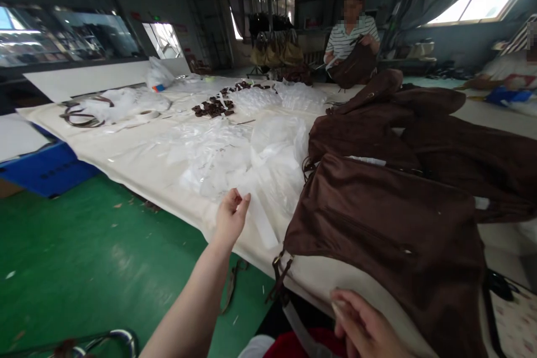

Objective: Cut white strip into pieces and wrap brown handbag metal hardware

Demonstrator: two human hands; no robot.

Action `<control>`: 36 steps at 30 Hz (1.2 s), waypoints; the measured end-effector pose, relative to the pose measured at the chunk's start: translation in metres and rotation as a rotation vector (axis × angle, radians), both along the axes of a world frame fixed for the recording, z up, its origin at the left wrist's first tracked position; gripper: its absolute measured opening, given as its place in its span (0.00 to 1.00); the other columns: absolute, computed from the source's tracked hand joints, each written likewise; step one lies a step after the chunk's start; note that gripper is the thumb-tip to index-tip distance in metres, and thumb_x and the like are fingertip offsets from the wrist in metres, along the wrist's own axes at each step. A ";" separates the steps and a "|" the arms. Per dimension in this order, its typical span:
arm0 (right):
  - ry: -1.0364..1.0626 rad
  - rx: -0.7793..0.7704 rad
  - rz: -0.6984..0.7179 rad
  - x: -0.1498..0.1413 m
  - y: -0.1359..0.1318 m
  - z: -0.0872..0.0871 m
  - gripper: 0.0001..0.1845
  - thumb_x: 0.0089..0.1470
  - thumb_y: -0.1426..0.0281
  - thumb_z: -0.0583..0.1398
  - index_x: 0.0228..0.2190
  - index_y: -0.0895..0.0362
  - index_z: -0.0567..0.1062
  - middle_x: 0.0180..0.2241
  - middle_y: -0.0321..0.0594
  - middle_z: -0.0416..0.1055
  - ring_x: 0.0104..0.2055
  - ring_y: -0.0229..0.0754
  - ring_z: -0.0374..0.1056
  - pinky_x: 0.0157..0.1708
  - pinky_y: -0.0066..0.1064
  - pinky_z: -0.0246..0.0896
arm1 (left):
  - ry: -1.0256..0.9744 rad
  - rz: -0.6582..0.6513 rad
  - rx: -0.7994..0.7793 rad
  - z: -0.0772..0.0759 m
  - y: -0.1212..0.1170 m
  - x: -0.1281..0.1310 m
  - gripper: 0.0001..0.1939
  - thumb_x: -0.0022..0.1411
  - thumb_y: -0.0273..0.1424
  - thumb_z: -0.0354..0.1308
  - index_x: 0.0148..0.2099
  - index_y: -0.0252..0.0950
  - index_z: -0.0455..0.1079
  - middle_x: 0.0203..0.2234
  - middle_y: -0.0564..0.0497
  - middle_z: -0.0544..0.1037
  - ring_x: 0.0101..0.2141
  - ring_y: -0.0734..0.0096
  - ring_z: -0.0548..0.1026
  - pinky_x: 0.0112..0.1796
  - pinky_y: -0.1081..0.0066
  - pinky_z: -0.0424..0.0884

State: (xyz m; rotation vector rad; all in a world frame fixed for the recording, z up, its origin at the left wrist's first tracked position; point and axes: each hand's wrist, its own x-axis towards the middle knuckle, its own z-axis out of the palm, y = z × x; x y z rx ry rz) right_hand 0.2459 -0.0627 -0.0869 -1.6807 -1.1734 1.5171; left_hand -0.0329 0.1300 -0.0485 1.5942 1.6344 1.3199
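My left hand is over the near edge of the table, fingers curled toward the thumb. Whatever it may pinch is too small to tell. Just beyond its fingertips a translucent plastic strip slants toward the table edge, beside crumpled clear plastic bags. My right hand is low in front of me, thumb and forefinger pressed together; anything between them is hidden. Near it lies a dark brown bag, its strap and buckle hanging at the left corner. Another pale strip hangs below, left of the right hand.
More brown bags are heaped on the right of the cloth-covered table. Farther back lie small dark brown pieces, a tape roll and straps. Across the table a person handles a brown bag. A blue crate stands left.
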 end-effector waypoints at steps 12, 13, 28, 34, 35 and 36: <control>0.800 -0.237 0.015 -0.099 0.054 0.002 0.18 0.44 0.58 0.69 0.27 0.60 0.75 0.13 0.24 0.54 0.15 0.25 0.41 0.16 0.24 0.31 | -0.438 -0.471 -0.593 0.003 -0.105 -0.058 0.20 0.50 0.41 0.70 0.29 0.33 0.64 0.20 0.58 0.67 0.20 0.82 0.62 0.23 0.80 0.58; 0.783 -0.217 0.075 -0.098 0.051 0.004 0.18 0.44 0.58 0.69 0.28 0.61 0.77 0.13 0.25 0.54 0.15 0.25 0.42 0.17 0.24 0.32 | -0.421 -0.495 -0.634 -0.001 -0.109 -0.060 0.20 0.48 0.40 0.71 0.28 0.32 0.65 0.20 0.57 0.68 0.21 0.81 0.63 0.24 0.79 0.59; 0.723 -0.009 -0.349 -0.075 0.051 0.016 0.15 0.41 0.61 0.72 0.30 0.55 0.80 0.27 0.36 0.73 0.24 0.32 0.63 0.24 0.22 0.61 | 0.176 -0.853 -0.367 -0.010 -0.130 -0.053 0.15 0.61 0.41 0.60 0.32 0.32 0.76 0.24 0.48 0.76 0.26 0.75 0.71 0.29 0.76 0.64; 0.669 -0.057 -0.443 -0.078 0.052 0.016 0.18 0.37 0.60 0.74 0.30 0.56 0.80 0.23 0.35 0.73 0.23 0.33 0.66 0.22 0.20 0.63 | 0.209 -0.866 -0.374 -0.006 -0.135 -0.058 0.16 0.61 0.42 0.60 0.32 0.32 0.75 0.24 0.49 0.75 0.26 0.76 0.70 0.29 0.77 0.63; 0.657 -0.063 -0.445 -0.079 0.052 0.016 0.19 0.37 0.60 0.74 0.29 0.56 0.79 0.23 0.35 0.73 0.23 0.33 0.66 0.21 0.20 0.63 | 0.215 -0.865 -0.375 -0.005 -0.136 -0.059 0.16 0.61 0.41 0.60 0.32 0.33 0.75 0.24 0.49 0.75 0.26 0.76 0.70 0.29 0.77 0.63; 0.642 -0.066 -0.449 -0.079 0.052 0.017 0.19 0.36 0.59 0.74 0.29 0.57 0.79 0.22 0.35 0.73 0.23 0.33 0.66 0.21 0.21 0.64 | 0.219 -0.865 -0.377 -0.005 -0.137 -0.059 0.15 0.61 0.41 0.60 0.33 0.33 0.75 0.24 0.49 0.75 0.26 0.76 0.70 0.29 0.77 0.63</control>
